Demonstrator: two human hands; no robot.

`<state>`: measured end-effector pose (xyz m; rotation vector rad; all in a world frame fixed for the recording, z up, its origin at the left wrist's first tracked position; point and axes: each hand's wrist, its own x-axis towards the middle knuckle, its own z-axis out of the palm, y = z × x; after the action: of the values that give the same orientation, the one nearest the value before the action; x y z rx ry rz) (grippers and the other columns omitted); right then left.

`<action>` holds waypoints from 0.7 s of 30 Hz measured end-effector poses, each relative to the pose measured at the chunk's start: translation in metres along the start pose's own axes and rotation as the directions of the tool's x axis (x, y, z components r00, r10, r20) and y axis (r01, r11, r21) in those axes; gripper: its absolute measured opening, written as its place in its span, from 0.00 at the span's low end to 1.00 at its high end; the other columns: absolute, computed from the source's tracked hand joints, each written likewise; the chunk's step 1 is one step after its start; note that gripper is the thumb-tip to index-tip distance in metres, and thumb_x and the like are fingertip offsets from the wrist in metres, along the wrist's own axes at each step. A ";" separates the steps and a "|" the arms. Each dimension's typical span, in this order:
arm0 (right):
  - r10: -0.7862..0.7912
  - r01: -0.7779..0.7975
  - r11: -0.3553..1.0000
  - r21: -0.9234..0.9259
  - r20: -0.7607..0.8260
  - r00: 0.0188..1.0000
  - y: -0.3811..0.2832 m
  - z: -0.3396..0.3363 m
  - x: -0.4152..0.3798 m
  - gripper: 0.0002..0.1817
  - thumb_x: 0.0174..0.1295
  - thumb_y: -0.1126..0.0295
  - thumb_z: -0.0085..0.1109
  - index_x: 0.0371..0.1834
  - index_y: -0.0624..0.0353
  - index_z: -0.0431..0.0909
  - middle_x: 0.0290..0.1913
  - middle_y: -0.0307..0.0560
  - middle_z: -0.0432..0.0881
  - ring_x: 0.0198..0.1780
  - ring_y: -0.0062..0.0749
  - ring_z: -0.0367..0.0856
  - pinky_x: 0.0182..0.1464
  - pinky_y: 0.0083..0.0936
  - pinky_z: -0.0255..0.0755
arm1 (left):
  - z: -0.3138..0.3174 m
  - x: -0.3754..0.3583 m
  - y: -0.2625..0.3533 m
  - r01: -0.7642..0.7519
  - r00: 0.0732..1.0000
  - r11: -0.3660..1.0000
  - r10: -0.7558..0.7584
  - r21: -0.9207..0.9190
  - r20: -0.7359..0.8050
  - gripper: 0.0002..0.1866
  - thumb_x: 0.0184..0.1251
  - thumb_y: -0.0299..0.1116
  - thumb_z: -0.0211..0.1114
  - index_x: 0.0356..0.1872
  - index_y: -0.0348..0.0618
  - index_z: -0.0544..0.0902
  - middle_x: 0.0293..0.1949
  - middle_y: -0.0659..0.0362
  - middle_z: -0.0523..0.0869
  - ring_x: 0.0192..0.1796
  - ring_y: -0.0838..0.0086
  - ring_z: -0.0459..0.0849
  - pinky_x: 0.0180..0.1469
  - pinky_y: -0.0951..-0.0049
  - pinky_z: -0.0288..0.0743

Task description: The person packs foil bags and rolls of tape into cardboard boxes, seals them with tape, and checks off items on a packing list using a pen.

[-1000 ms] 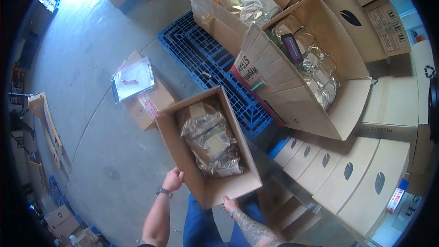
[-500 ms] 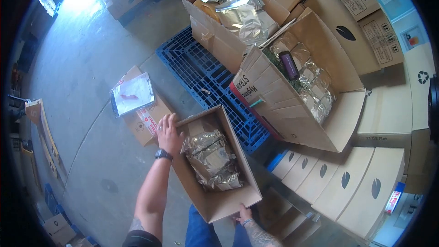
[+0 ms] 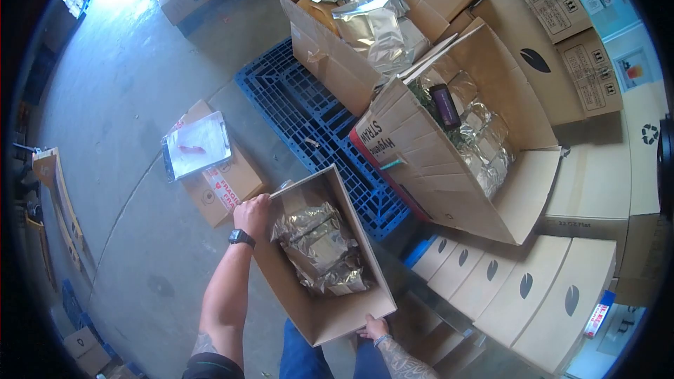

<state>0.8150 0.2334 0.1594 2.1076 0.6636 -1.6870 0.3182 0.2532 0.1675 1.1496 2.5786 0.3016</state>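
An open-topped cardboard box (image 3: 345, 314) tilts in front of my legs. Several crinkled silver foil bags (image 3: 321, 245) lie inside it. My left hand (image 3: 251, 217) is closed on the upper left rim of the box, a black watch on its wrist. At the lower right corner, my right hand (image 3: 373, 327) grips the bottom end, its thumb on the wall and the other fingers mostly hidden beneath.
A clipboard (image 3: 200, 144) lies on a closed carton (image 3: 242, 175) on the floor. Beyond a blue pallet (image 3: 281, 91), two large open cartons hold foil bags, one also a dark purple cylinder (image 3: 444, 105). Boxes with leaf marks (image 3: 530, 291) line the right.
My left hand has slid down along the rim, its fingers now curled over the edge instead of spread out. The box has shifted slightly left.
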 end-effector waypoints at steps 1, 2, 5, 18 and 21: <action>-0.005 0.005 1.000 -0.014 -0.002 1.000 -0.002 -0.004 -0.002 0.27 0.75 0.56 0.54 0.59 0.75 0.68 0.44 0.62 0.84 0.33 0.50 0.91 0.25 0.35 0.86 | 0.003 -0.004 0.003 0.007 1.000 1.000 -0.007 -0.004 -0.028 0.10 0.75 0.41 0.57 0.43 0.54 0.86 0.36 0.53 0.91 0.40 0.56 0.90 0.41 0.55 0.82; -0.013 0.013 1.000 -0.026 0.000 1.000 -0.004 -0.006 -0.001 0.28 0.75 0.56 0.54 0.59 0.77 0.67 0.43 0.63 0.85 0.32 0.50 0.91 0.24 0.34 0.85 | 0.005 -0.007 0.006 0.012 0.998 1.000 -0.013 -0.005 -0.060 0.11 0.75 0.41 0.57 0.44 0.54 0.86 0.37 0.53 0.91 0.40 0.56 0.90 0.42 0.55 0.82; -0.059 0.058 0.996 -0.070 -0.001 0.998 -0.009 -0.004 -0.004 0.30 0.74 0.56 0.54 0.57 0.80 0.67 0.43 0.65 0.85 0.31 0.49 0.91 0.23 0.32 0.85 | 0.005 -0.011 0.009 0.033 0.999 0.999 -0.033 0.000 -0.043 0.12 0.76 0.40 0.56 0.48 0.55 0.87 0.40 0.54 0.91 0.43 0.57 0.90 0.43 0.56 0.83; -0.325 0.232 0.756 -0.612 -0.044 0.945 -0.104 -0.035 0.012 0.32 0.71 0.49 0.43 0.29 0.68 0.86 0.24 0.56 0.88 0.36 0.49 0.90 0.49 0.42 0.81 | 0.013 -0.021 0.006 0.140 0.990 0.990 -0.140 0.019 0.001 0.22 0.71 0.42 0.61 0.63 0.49 0.78 0.45 0.48 0.90 0.46 0.50 0.89 0.49 0.50 0.82; -0.455 0.271 0.675 -0.686 -0.097 0.885 -0.110 -0.025 0.027 0.34 0.72 0.46 0.42 0.26 0.68 0.85 0.23 0.55 0.87 0.31 0.45 0.90 0.47 0.39 0.82 | 0.011 -0.032 0.024 0.159 0.987 0.987 -0.159 0.033 0.001 0.32 0.65 0.43 0.65 0.70 0.43 0.71 0.56 0.47 0.85 0.57 0.51 0.84 0.60 0.51 0.76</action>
<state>0.7778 0.3415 0.1404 1.7320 1.6001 -1.0671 0.3590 0.2458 0.1709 0.9463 2.6616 0.2216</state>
